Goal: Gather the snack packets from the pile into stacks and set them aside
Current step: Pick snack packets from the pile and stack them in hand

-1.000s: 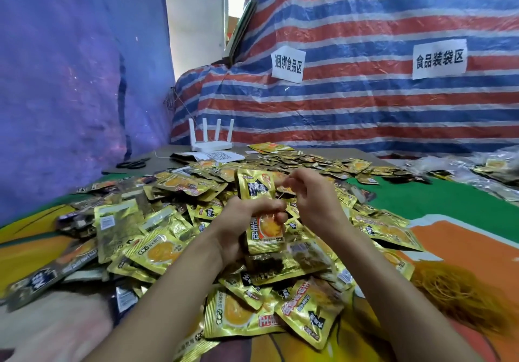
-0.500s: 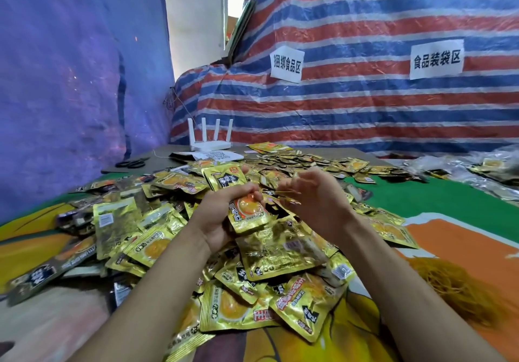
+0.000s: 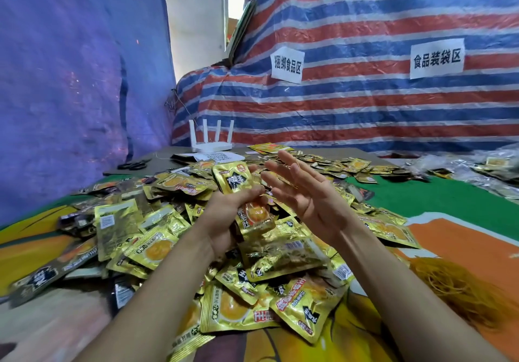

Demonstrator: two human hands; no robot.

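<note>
At the near edge: pile of gold packets, heaped on a printed mat. Spreads from the near edge back to mid-table. Packets overlapping at all angles, some face up, some face down.

Above pile centre: left hand. Grips a thin stack at mid-height, fingers curled across the front. Stack upright, tilted slightly left, lower end close above the pile. Number of packets in it not readable.

Just right of the stack: right hand. Palm turned toward the left, fingers straight and spread wide, holding nothing. Fingertips near the stack's upper edge; contact cannot be told.

Right of the pile, still near: loose heap of orange rubber bands on the mat.

Further back, left: scissors lying flat beyond the mat. Behind the pile: sheet of paper, then a white router with four aerials up. Far right: clear bags, crumpled.

At the back: striped tarp in red, blue and white, with two paper signs stuck on it. Blue tarp along the left.
</note>
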